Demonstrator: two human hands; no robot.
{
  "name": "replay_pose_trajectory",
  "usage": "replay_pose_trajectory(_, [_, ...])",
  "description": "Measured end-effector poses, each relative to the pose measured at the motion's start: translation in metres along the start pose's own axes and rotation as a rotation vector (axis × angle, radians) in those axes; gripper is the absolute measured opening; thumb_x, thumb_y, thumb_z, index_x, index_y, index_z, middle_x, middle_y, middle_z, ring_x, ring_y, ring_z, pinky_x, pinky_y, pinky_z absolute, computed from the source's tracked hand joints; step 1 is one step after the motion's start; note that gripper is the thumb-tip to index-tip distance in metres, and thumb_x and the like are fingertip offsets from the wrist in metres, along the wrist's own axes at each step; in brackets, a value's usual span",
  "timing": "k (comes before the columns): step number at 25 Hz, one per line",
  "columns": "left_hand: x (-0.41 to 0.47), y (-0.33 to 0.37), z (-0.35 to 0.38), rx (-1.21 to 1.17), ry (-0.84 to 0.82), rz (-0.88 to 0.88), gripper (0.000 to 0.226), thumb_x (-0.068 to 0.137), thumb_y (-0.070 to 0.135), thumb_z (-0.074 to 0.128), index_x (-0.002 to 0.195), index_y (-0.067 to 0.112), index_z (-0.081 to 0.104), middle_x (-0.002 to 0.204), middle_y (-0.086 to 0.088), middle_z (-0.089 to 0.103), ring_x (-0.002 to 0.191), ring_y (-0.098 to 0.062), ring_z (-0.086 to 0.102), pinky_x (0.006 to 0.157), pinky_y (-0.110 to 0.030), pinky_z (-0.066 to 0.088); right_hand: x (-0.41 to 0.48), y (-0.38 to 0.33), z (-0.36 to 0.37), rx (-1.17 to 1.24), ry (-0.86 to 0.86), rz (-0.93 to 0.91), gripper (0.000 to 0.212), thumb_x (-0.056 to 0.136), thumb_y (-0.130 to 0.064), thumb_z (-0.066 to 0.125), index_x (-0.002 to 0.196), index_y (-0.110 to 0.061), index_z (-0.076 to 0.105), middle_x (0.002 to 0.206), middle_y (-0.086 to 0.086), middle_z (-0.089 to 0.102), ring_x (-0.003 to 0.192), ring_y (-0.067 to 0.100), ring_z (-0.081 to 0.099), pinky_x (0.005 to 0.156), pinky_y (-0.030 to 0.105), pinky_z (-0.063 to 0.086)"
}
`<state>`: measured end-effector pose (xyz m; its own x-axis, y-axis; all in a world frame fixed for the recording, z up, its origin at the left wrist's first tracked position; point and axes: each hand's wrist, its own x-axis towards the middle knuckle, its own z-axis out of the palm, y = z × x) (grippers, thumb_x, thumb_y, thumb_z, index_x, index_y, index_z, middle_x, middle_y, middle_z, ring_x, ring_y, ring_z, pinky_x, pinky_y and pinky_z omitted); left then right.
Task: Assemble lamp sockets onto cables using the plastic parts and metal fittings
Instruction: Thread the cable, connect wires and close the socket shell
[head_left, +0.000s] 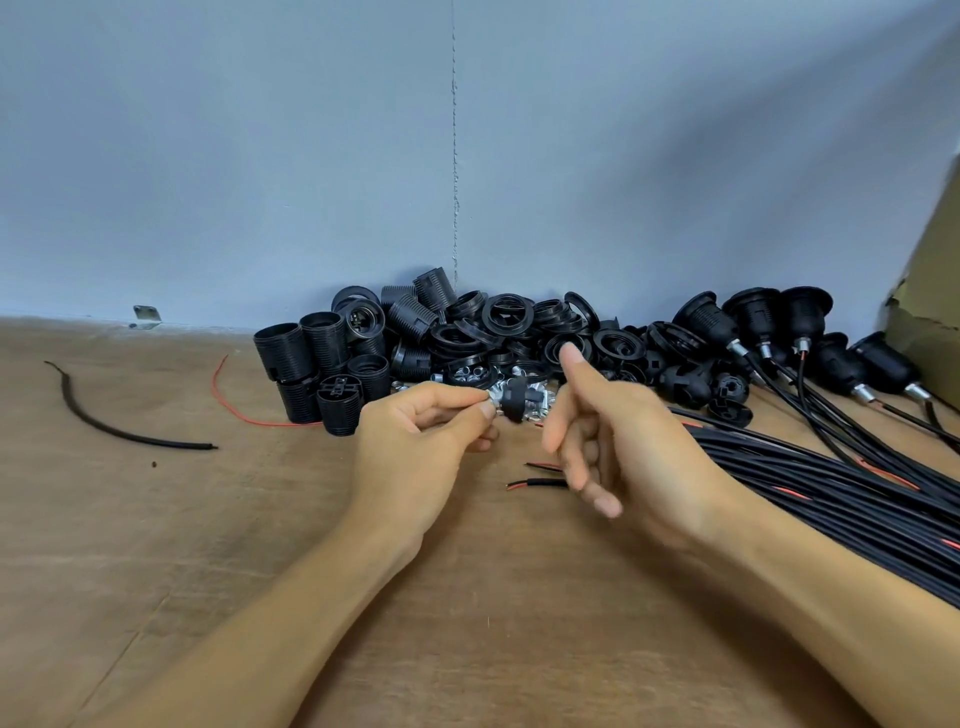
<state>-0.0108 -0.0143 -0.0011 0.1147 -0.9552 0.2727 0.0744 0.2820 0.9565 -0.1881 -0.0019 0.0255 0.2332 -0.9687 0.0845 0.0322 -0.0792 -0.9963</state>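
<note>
socket cap (511, 399) in left hand (426, 431) fingertip pinch, right hand (618, 436) loosely open alongside

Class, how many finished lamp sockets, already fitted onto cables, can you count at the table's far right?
5. Back row: left socket, middle socket, right socket. Front row, beside the cardboard: front-left socket, front-right socket. More may be hidden.

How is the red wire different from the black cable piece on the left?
The red wire is much thinner than the black cable piece. The red wire reaches the pile of black sockets; the black cable piece lies alone, farther left. Both lie curved and loose on the table.
</note>
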Motion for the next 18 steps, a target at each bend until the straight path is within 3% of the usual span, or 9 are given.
replay_pose_trajectory(3, [0.001,-0.001,-0.002,-0.025,-0.020,-0.037,0.012,0.085,-0.002,0.076,0.087,0.009,0.078,0.075,-0.008,0.077,0.069,-0.017,0.074,0.068,-0.022,0.060,0.003,0.003,-0.003,0.069,0.096,-0.072,0.037,0.085,-0.053,0.071,0.098,-0.019,0.066,0.069,0.003,0.059,0.040,0.016,0.045,0.038,0.022,0.031])
replay_pose_trajectory(5, [-0.001,-0.003,0.001,0.004,-0.065,-0.068,0.011,0.085,-0.003,0.077,0.087,0.007,0.078,0.074,-0.010,0.077,0.069,-0.018,0.074,0.068,-0.024,0.061,0.003,0.009,-0.001,-0.036,0.071,-0.027,0.044,0.083,-0.044,0.077,0.120,-0.025,0.061,0.079,0.001,0.063,0.054,0.020,0.055,0.046,0.027,0.043])
replay_pose_trajectory(8, [-0.003,-0.007,0.005,0.150,-0.063,-0.077,0.013,0.084,-0.003,0.078,0.083,0.010,0.077,0.070,-0.007,0.076,0.064,-0.015,0.073,0.064,-0.024,0.060,0.002,0.027,0.002,-0.738,0.136,-0.261,0.034,0.086,-0.028,0.078,0.117,-0.026,0.067,0.091,-0.012,0.060,0.072,0.000,0.056,0.074,0.014,0.043])
replay_pose_trajectory(10, [0.000,-0.009,0.004,0.191,0.020,-0.076,0.011,0.084,0.001,0.078,0.081,0.012,0.076,0.065,-0.004,0.074,0.058,-0.012,0.069,0.060,-0.023,0.058,0.003,0.026,0.001,-0.990,0.249,-0.408,0.032,0.087,-0.022,0.075,0.118,-0.024,0.067,0.099,-0.015,0.053,0.083,-0.008,0.049,0.081,0.007,0.035])
replay_pose_trajectory(12, [0.003,-0.010,0.002,0.207,0.121,-0.089,0.012,0.085,0.003,0.076,0.080,0.013,0.076,0.062,-0.002,0.072,0.053,-0.009,0.066,0.056,-0.022,0.055,0.006,0.021,-0.001,-1.044,0.274,-0.395,0.036,0.091,-0.027,0.071,0.126,-0.026,0.064,0.110,-0.014,0.052,0.097,-0.005,0.047,0.093,0.018,0.039])
replay_pose_trajectory(14, [0.005,-0.012,0.002,0.208,0.166,-0.112,0.014,0.087,0.002,0.073,0.081,0.014,0.074,0.063,-0.002,0.071,0.053,-0.010,0.066,0.056,-0.024,0.055,0.009,0.020,-0.001,-1.140,0.213,-0.346,0.047,0.092,-0.038,0.068,0.138,-0.030,0.057,0.124,-0.011,0.052,0.116,0.009,0.047,0.104,0.031,0.039])
replay_pose_trajectory(16, [0.007,-0.013,0.001,0.208,0.167,-0.119,0.015,0.088,0.000,0.072,0.083,0.014,0.073,0.066,-0.003,0.071,0.054,-0.009,0.067,0.055,-0.021,0.053,0.014,0.021,0.005,-1.275,0.125,-0.313,0.055,0.092,-0.048,0.064,0.143,-0.034,0.050,0.133,-0.009,0.049,0.123,0.015,0.043,0.106,0.036,0.034])
replay_pose_trajectory(18, [0.007,-0.014,0.000,0.194,0.156,-0.121,0.014,0.088,0.000,0.072,0.085,0.014,0.072,0.065,-0.002,0.072,0.056,-0.010,0.069,0.055,-0.019,0.053,0.020,0.022,0.012,-1.351,0.086,-0.301,0.046,0.093,-0.048,0.062,0.137,-0.034,0.056,0.132,-0.011,0.052,0.121,0.016,0.043,0.102,0.036,0.034])
